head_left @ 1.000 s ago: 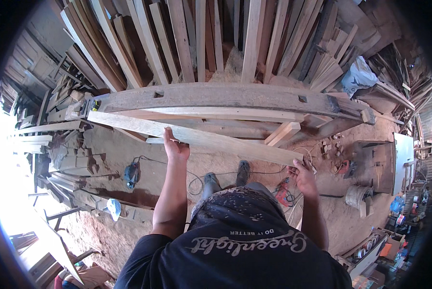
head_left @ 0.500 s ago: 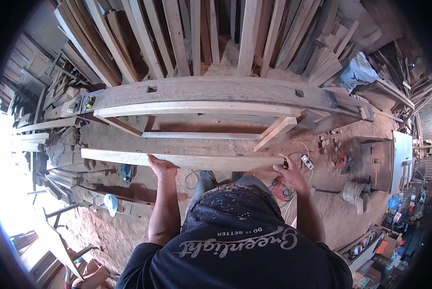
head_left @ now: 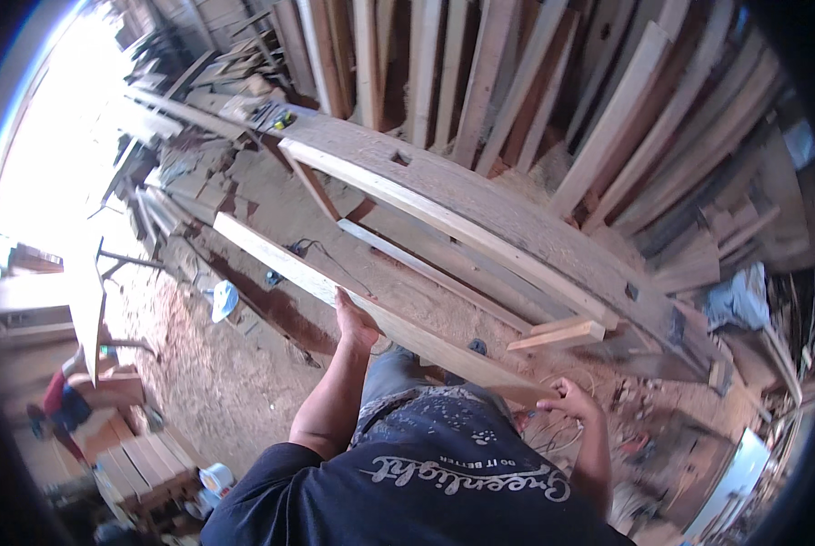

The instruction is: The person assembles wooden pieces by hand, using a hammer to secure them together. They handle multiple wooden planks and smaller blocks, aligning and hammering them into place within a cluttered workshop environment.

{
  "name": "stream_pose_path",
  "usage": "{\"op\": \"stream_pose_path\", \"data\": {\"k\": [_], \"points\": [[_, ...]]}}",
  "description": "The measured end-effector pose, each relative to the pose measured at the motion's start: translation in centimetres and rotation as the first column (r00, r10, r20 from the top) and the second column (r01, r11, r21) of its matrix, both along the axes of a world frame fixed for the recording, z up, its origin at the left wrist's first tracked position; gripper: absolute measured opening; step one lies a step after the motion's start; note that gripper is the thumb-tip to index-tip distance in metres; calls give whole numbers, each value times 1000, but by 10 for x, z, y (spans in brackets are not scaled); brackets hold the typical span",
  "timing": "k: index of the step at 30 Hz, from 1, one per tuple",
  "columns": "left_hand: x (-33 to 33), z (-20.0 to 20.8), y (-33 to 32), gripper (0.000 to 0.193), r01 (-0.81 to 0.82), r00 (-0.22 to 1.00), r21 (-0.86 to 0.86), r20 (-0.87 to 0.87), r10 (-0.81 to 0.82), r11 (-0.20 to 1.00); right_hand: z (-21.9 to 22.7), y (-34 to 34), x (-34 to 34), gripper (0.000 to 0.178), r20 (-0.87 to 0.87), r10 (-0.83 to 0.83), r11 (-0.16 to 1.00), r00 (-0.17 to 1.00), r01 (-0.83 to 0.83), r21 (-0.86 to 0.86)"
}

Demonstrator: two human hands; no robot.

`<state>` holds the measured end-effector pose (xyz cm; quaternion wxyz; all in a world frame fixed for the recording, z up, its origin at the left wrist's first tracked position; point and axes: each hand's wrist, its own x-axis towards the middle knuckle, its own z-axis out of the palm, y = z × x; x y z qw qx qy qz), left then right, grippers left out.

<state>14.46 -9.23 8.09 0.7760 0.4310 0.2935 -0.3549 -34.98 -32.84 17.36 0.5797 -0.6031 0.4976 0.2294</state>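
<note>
Locate pale printed lettering on the dark T-shirt (head_left: 362, 514), in the near part of the scene. Identify one large word in flowing script (head_left: 471, 480), spread from left to right. Identify a smaller line in plain capitals (head_left: 480, 461) just beside it, on the far side. Read both upside down. Treat other marks as too small or blurred.

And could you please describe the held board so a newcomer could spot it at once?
Find the long bench diagonally across the picture, then the pale wooden frame along its near side. Nearer the person's dark shirt is a long, pale board. Unlike the frame and leaning planks, it is held by the left hand and right hand.
</note>
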Motion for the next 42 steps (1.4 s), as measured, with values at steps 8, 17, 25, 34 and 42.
{"op": "stream_pose_path", "data": {"k": [8, 17, 25, 34, 42], "points": [[-36, 32, 25, 89, -124, 992, 27, -13, 125, 992, -5, -42, 40, 63, -23, 591, 804, 806, -591, -68], [22, 44, 93, 85, -161, 984, -2, 79, 161, 987, 53, 46, 114, 75, 28, 712, 697, 702, -700, -152], [86, 39, 177, 82, -4, 999, -173, 39, 11, 985, 64, 213, 146, 81, 271, 516, 853, 813, -516, -76], [150, 42, 217, 80, 153, 986, -264, 112, -127, 952, 67, 345, 165, 89, 221, 301, 954, 928, -291, -77], [206, 39, 250, 76, 288, 956, -281, 138, -259, 915, 65, 458, 209, 92, 570, 106, 987, 815, -156, 40]]}}
